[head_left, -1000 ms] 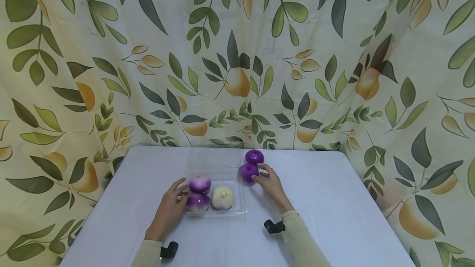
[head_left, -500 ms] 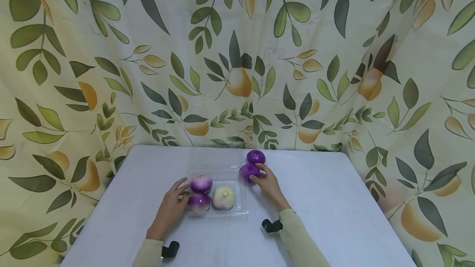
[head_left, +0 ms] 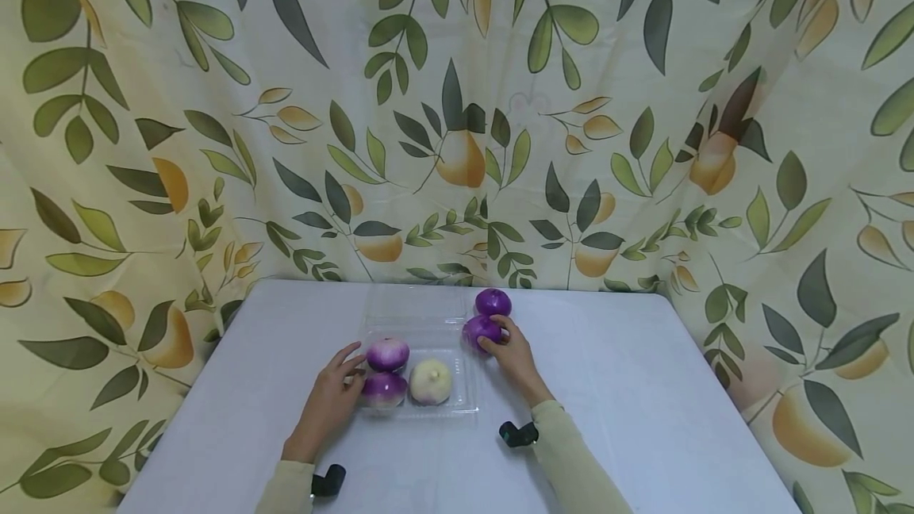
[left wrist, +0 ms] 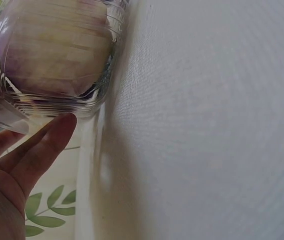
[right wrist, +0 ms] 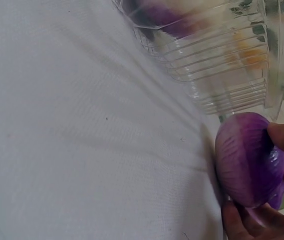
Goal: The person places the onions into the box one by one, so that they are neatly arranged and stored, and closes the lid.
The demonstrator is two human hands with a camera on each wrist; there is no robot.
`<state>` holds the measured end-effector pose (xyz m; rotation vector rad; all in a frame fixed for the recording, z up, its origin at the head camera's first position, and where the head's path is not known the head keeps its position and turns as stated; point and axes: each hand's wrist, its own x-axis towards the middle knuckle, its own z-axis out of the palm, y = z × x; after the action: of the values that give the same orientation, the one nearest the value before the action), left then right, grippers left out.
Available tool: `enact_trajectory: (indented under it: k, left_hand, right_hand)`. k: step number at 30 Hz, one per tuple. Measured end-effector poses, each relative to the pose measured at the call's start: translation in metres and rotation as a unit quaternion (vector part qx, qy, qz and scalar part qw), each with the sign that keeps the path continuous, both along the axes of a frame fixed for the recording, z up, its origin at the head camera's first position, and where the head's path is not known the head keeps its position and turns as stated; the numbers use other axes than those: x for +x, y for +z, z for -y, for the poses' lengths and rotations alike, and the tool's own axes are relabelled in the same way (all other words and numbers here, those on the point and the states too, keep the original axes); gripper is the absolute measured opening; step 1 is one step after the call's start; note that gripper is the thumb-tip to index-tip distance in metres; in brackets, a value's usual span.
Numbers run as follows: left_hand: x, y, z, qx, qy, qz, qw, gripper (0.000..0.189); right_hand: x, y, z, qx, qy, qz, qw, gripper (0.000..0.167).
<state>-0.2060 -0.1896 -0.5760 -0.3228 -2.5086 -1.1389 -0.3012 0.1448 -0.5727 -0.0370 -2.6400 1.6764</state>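
A clear plastic clamshell box (head_left: 464,407) lies open on the table, its lid folded back. Inside sit two purple-and-white onions, one behind (head_left: 388,354) and one in front (head_left: 384,390), and a mostly white onion (head_left: 430,381) at their right. My left hand (head_left: 329,399) holds the box's left side; in the left wrist view the thumb (left wrist: 56,135) lies at the ribbed wall and fingers reach about the rim. Right of the box, my right hand (head_left: 516,357) grips a purple onion (right wrist: 244,160) between thumb and fingers, low at the table. Another purple onion (head_left: 493,302) stands just behind it.
The white-covered table (head_left: 607,387) ends at a leaf-and-fruit patterned curtain (head_left: 457,141). The clear lid (head_left: 414,304) lies near the back edge, left of the purple onions. A black wrist camera (head_left: 517,435) sticks out from the right sleeve, another (head_left: 328,481) from the left.
My right hand has closed in further round the nearer purple onion, and the right wrist has shifted slightly left. The left hand and the box stay in place. The head view has shifted slightly.
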Motion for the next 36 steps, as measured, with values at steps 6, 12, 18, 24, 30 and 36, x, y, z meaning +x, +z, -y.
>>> enact_trajectory:
  k: [6,12,18,24,30,36]
  left_hand:
    - [0.0,-0.001,-0.001,-0.003,-0.001,-0.003,1.0,0.032]
    - [0.001,0.001,-0.001,0.0,-0.002,0.011,0.9999,0.032]
    - [-0.001,-0.003,0.0,-0.01,0.004,-0.007,0.9999,0.031]
    - [-0.002,-0.005,0.0,-0.012,0.002,-0.024,0.9996,0.031]
    - [-0.002,-0.002,0.0,-0.009,0.006,-0.011,0.9999,0.031]
    - [0.0,0.0,0.0,0.004,-0.002,0.002,1.0,0.031]
  right_hand:
    - [0.002,0.001,0.0,0.0,-0.004,0.008,1.0,0.055]
    - [0.007,0.002,-0.001,0.005,-0.006,0.02,0.9998,0.053]
    - [0.011,0.001,-0.006,0.011,-0.008,0.02,0.9997,0.057]
    - [0.016,0.002,-0.016,0.011,-0.021,0.007,0.9997,0.058]
    - [0.02,0.002,-0.025,0.014,-0.038,-0.014,0.9991,0.058]
    - [0.023,0.007,-0.031,-0.001,-0.038,-0.011,0.9992,0.057]
